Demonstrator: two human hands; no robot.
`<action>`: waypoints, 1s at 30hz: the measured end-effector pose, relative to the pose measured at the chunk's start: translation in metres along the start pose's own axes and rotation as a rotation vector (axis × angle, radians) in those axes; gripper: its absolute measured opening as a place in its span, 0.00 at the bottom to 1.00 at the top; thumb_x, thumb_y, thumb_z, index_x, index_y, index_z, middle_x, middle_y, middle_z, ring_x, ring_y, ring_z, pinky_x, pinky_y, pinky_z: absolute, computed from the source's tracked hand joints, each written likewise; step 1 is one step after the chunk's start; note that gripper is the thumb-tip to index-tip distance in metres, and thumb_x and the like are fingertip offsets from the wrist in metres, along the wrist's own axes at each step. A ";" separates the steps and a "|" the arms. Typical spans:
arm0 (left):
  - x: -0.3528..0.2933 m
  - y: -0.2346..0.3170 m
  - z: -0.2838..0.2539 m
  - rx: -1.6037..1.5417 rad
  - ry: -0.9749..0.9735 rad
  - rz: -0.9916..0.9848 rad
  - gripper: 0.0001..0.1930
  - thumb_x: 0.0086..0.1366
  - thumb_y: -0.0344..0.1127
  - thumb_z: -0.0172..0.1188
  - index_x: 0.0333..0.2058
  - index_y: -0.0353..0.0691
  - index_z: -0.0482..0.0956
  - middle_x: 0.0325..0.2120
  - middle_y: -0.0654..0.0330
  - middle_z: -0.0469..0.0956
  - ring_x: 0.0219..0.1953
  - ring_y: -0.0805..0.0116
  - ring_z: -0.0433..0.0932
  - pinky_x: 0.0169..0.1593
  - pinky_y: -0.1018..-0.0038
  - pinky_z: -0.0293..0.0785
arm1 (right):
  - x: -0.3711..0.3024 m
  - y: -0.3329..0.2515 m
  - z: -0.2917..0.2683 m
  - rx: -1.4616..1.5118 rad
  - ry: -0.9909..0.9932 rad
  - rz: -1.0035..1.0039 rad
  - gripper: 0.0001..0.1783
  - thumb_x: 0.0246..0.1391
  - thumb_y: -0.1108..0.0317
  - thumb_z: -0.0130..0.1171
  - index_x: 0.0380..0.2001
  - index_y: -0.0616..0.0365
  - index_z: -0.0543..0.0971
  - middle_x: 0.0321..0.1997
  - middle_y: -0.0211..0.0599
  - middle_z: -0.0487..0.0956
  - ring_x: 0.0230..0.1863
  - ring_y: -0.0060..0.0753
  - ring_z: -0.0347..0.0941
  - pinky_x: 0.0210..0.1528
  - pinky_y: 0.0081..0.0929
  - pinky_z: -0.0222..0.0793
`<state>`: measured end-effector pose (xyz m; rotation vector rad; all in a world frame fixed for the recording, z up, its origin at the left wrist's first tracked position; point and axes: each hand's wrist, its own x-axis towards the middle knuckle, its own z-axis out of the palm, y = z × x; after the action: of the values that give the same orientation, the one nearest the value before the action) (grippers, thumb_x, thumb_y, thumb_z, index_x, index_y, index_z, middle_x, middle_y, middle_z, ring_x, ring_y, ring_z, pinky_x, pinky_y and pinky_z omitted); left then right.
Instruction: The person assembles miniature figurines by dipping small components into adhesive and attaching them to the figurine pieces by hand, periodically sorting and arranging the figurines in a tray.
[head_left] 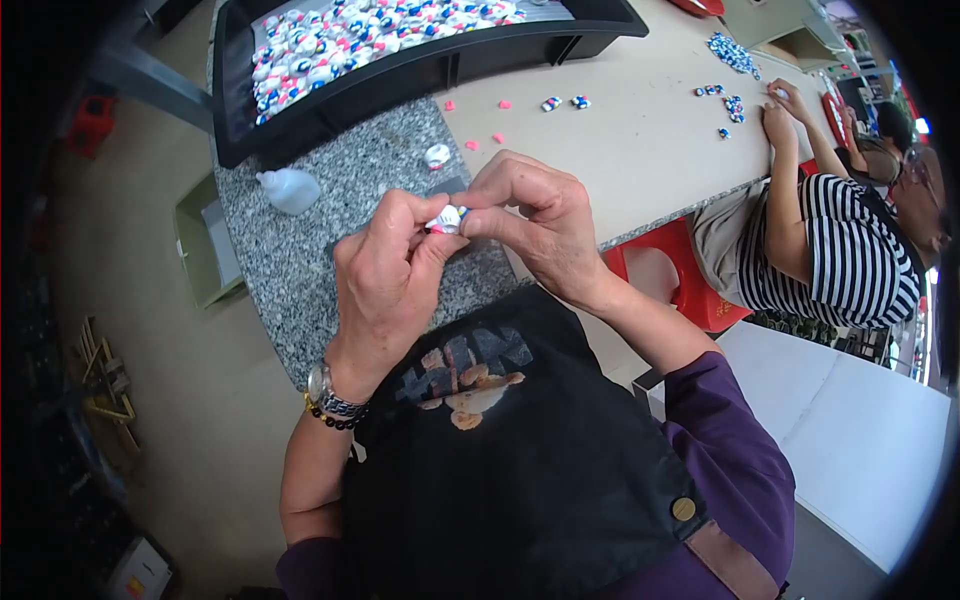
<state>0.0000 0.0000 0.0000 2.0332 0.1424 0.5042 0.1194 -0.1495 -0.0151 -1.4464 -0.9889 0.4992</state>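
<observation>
A small white plastic piece with pink, blue and yellow parts [447, 219] is pinched between my two hands above the granite tabletop. My left hand [385, 275] grips its left side between thumb and forefinger. From the right, my right hand [535, 225] pinches the same piece, with its thumb and fingertips at the blue and yellow part. Just beyond my fingers lies another small white piece [437, 156]. A dark flat pad [452, 186] shows partly beneath my hands; the rest is hidden by them.
A black bin [420, 78] heaped with similar pieces stands at the far edge. A translucent squeeze bottle [290, 190] is at the left. Several pink bits [504, 104] and coloured pieces [580, 102] are scattered beyond. A co-worker in a striped shirt [850, 240] sits at the right beside a red stool [690, 280].
</observation>
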 end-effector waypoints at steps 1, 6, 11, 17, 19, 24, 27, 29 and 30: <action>0.004 0.000 -0.003 -0.009 0.006 0.014 0.10 0.60 0.26 0.64 0.39 0.33 0.74 0.29 0.55 0.82 0.31 0.69 0.84 0.31 0.77 0.77 | 0.004 -0.005 0.000 -0.020 0.025 -0.002 0.22 0.52 0.74 0.64 0.52 0.58 0.78 0.39 0.36 0.79 0.40 0.26 0.75 0.44 0.22 0.71; 0.037 0.000 -0.020 -0.076 0.102 -0.080 0.10 0.60 0.24 0.62 0.39 0.32 0.74 0.26 0.54 0.80 0.28 0.70 0.81 0.30 0.78 0.73 | 0.027 -0.013 -0.042 -0.352 0.334 0.041 0.21 0.47 0.75 0.66 0.48 0.55 0.80 0.33 0.32 0.77 0.28 0.20 0.72 0.32 0.21 0.70; 0.080 -0.011 -0.072 0.623 0.253 0.072 0.12 0.58 0.37 0.63 0.38 0.37 0.77 0.31 0.50 0.80 0.30 0.50 0.76 0.37 0.59 0.71 | 0.031 0.032 -0.103 -0.978 0.354 0.155 0.19 0.50 0.77 0.60 0.47 0.55 0.80 0.36 0.38 0.76 0.36 0.36 0.74 0.41 0.32 0.71; 0.125 -0.054 -0.107 0.975 0.051 0.000 0.14 0.60 0.42 0.60 0.33 0.35 0.78 0.30 0.46 0.80 0.36 0.42 0.77 0.39 0.53 0.71 | 0.033 0.062 -0.111 -1.159 0.239 0.074 0.11 0.50 0.77 0.56 0.38 0.59 0.81 0.35 0.43 0.74 0.42 0.46 0.73 0.43 0.37 0.71; 0.133 -0.058 -0.112 1.044 -0.039 -0.116 0.15 0.60 0.45 0.59 0.34 0.36 0.79 0.27 0.48 0.79 0.36 0.45 0.78 0.37 0.55 0.70 | 0.030 0.062 -0.112 -1.188 0.247 0.100 0.10 0.50 0.77 0.56 0.36 0.61 0.81 0.35 0.45 0.74 0.42 0.47 0.73 0.43 0.37 0.71; 0.143 -0.055 -0.118 1.059 -0.188 -0.215 0.18 0.60 0.46 0.60 0.39 0.37 0.80 0.27 0.50 0.79 0.32 0.53 0.79 0.36 0.61 0.71 | 0.022 0.060 -0.121 -0.778 0.373 0.226 0.11 0.54 0.81 0.54 0.39 0.63 0.81 0.34 0.41 0.76 0.34 0.36 0.76 0.36 0.32 0.73; 0.125 -0.039 -0.109 0.834 0.151 0.024 0.17 0.59 0.44 0.62 0.37 0.35 0.81 0.27 0.50 0.81 0.32 0.51 0.80 0.35 0.61 0.72 | 0.018 0.047 -0.116 -0.073 0.437 0.449 0.10 0.57 0.81 0.53 0.41 0.66 0.80 0.37 0.38 0.79 0.34 0.28 0.78 0.37 0.25 0.77; 0.106 -0.023 -0.091 0.565 0.210 -0.001 0.17 0.58 0.40 0.64 0.41 0.33 0.80 0.26 0.55 0.80 0.25 0.60 0.78 0.33 0.66 0.73 | 0.012 0.038 -0.107 0.281 0.454 0.483 0.10 0.58 0.81 0.53 0.42 0.68 0.79 0.39 0.37 0.80 0.36 0.25 0.79 0.40 0.22 0.78; 0.092 -0.014 -0.083 0.003 0.162 -0.202 0.16 0.58 0.36 0.63 0.42 0.32 0.79 0.28 0.55 0.80 0.26 0.63 0.76 0.31 0.68 0.73 | 0.011 0.034 -0.101 0.371 0.440 0.470 0.11 0.57 0.81 0.54 0.43 0.68 0.79 0.40 0.40 0.80 0.37 0.27 0.80 0.43 0.21 0.78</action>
<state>0.0511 0.1020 0.0496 1.9534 0.4420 0.5399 0.2147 -0.1956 -0.0295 -1.3633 -0.1861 0.6287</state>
